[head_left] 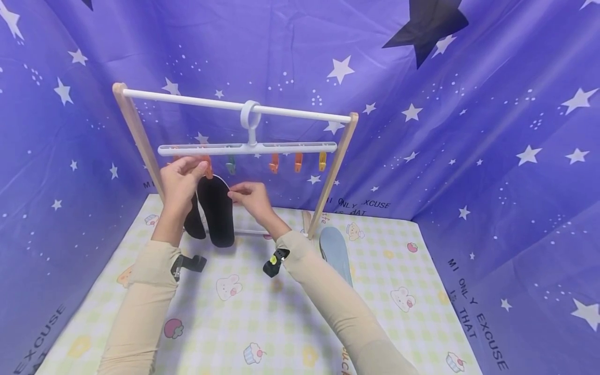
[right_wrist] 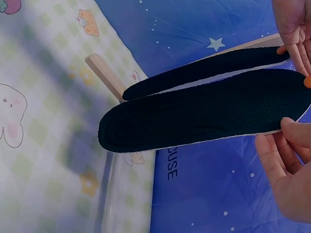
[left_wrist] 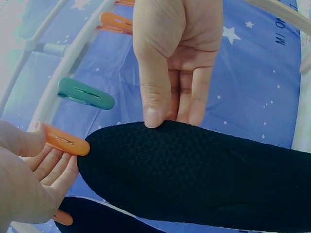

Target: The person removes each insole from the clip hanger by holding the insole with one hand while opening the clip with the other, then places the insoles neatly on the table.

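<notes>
A black insole [head_left: 217,216] hangs below the white clip hanger [head_left: 201,150], its top end at the tip of an orange clip [left_wrist: 67,139]. My left hand [head_left: 179,182] pinches that clip between thumb and fingers. On the insole's right edge, near its top, my right hand [head_left: 253,200] pinches with thumb and fingertips, as the left wrist view shows. A second black insole [right_wrist: 204,70] hangs just to the left, with another orange clip [left_wrist: 63,217] at its top end, partly hidden behind my left hand.
The hanger hooks over the white bar [head_left: 197,100] of a wooden-legged rack [head_left: 333,174]. A green clip [head_left: 230,164], orange clips [head_left: 298,162] and a yellow clip [head_left: 322,161] dangle from it. One blue-grey insole [head_left: 335,250] lies on the checked cloth [head_left: 375,312] at right.
</notes>
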Demonstrator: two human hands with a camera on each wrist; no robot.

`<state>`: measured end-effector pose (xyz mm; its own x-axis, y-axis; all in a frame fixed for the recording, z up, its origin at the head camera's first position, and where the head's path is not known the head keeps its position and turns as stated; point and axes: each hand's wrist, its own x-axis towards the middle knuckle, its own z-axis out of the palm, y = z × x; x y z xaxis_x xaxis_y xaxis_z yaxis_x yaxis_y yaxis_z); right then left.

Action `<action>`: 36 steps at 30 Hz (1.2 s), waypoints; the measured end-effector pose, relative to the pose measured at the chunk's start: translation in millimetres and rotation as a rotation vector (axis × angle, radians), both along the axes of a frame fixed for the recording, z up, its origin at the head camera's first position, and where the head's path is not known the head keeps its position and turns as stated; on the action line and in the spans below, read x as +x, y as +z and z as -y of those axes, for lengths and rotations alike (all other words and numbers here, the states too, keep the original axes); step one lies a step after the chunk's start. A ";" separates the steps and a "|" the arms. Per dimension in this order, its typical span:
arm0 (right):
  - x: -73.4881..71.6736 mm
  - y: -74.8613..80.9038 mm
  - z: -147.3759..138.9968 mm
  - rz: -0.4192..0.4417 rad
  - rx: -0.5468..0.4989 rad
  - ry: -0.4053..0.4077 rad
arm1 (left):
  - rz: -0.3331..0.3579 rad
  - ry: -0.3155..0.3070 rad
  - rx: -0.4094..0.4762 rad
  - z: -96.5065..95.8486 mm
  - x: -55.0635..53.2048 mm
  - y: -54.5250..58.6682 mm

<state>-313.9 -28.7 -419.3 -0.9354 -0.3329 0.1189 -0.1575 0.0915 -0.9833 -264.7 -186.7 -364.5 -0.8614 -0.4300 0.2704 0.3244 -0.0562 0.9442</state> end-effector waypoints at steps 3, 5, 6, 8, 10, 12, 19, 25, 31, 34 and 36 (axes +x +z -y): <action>0.2 -0.4 -0.6 0.013 -0.004 0.002 | -0.015 -0.014 -0.001 2.0 1.0 0.5; 0.0 -0.4 -1.3 0.019 -0.007 0.006 | -0.021 -0.024 0.001 3.0 1.3 1.5; -0.2 -0.6 -1.7 0.020 -0.009 0.008 | -0.021 -0.028 -0.001 3.3 1.3 2.0; -0.7 -0.9 -2.6 0.024 -0.011 0.012 | -0.016 -0.037 0.002 3.4 1.3 3.3; -1.6 -1.5 -3.2 0.030 -0.017 0.017 | -0.004 -0.040 0.002 3.1 1.1 4.7; -2.3 -2.0 -3.6 0.032 -0.014 0.019 | 0.012 -0.038 0.000 2.7 0.9 6.1; -3.1 -2.6 -4.0 0.023 -0.011 0.028 | 0.061 -0.016 -0.021 2.8 0.1 10.7; -3.4 -5.4 -3.3 0.022 0.006 0.022 | 0.107 0.000 -0.025 3.0 0.5 12.9; -2.4 -6.7 -1.8 0.027 0.005 0.013 | 0.157 0.032 -0.035 3.5 0.3 13.1; -0.9 -6.7 -1.8 0.029 0.004 0.003 | 0.189 0.045 -0.023 3.7 0.0 12.5; 0.1 -7.2 -1.9 0.033 0.002 -0.003 | 0.202 0.050 -0.009 3.7 -0.1 11.5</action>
